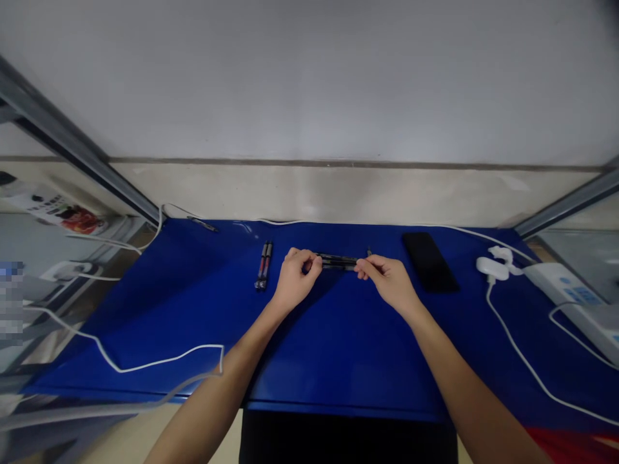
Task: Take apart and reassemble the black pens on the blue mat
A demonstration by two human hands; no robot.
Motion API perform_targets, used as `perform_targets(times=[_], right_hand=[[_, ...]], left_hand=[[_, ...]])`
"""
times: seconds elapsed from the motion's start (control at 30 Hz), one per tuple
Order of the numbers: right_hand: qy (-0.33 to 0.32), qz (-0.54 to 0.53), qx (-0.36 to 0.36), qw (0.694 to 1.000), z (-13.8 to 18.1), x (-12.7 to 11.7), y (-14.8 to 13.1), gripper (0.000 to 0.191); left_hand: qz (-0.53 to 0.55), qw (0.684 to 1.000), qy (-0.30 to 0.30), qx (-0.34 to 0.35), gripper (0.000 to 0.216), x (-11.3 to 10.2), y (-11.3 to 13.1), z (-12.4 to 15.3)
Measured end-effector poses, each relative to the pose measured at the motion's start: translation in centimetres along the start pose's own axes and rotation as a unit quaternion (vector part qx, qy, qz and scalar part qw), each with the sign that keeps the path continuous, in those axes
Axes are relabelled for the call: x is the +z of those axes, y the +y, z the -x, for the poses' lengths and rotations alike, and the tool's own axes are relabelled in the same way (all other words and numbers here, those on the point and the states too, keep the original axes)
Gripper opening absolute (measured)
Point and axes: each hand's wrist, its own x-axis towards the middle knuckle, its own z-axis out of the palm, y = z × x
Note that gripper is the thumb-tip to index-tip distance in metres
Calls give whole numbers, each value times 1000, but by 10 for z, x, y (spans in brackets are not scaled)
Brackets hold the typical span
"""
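Both hands meet over the far middle of a blue table (pixel 338 341). My left hand (pixel 294 278) is closed in a pinch on the left end of a bunch of dark pens (pixel 338 261) lying crosswise. My right hand (pixel 387 278) is closed on the right end of the same pens. The pens stretch between the two hands just above or on the blue surface; I cannot tell which. Two more dark pens (pixel 264 265) with red marks lie side by side to the left of my left hand.
A black phone (pixel 429 261) lies flat to the right of my right hand. A white charger plug (pixel 493 264) and a power strip (pixel 565 287) sit at the far right with white cables (pixel 517 351). Another white cable (pixel 145 364) loops over the near left edge.
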Motion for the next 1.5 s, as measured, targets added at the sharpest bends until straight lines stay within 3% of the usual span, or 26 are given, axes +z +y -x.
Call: perform_targets(times=[0.1, 0.3, 0.5, 0.7, 0.87, 1.0, 1.17, 1.37, 1.5], right_hand=[[-17, -2, 19, 1000, 2, 2, -3, 44], [16, -18, -11, 1000, -1, 5, 3, 20], [9, -9, 25, 1000, 1, 4, 2, 41], [28, -16, -3, 999, 0, 6, 1, 21], [14, -11, 26, 1000, 2, 5, -2, 38], [22, -12, 0, 1000, 1, 4, -2, 21], [-8, -26, 23, 999, 1, 4, -3, 40], [17, -16, -1, 1000, 2, 3, -2, 20], [1, -11, 15, 1000, 3, 4, -3, 37]], left_hand=[[-1, 1000, 0, -4, 26, 1, -2, 0], [6, 1000, -5, -12, 32, -1, -1, -1], [7, 1000, -11, -17, 34, -1, 1, 0], [9, 1000, -13, -26, 33, 1, -1, 0], [10, 1000, -21, -19, 34, 3, -1, 0], [8, 999, -25, -18, 34, 2, -1, 0], [10, 999, -30, -15, 34, 4, -1, 1], [8, 999, -35, -18, 34, 5, -2, 0], [8, 999, -41, -16, 33, 5, -2, 1]])
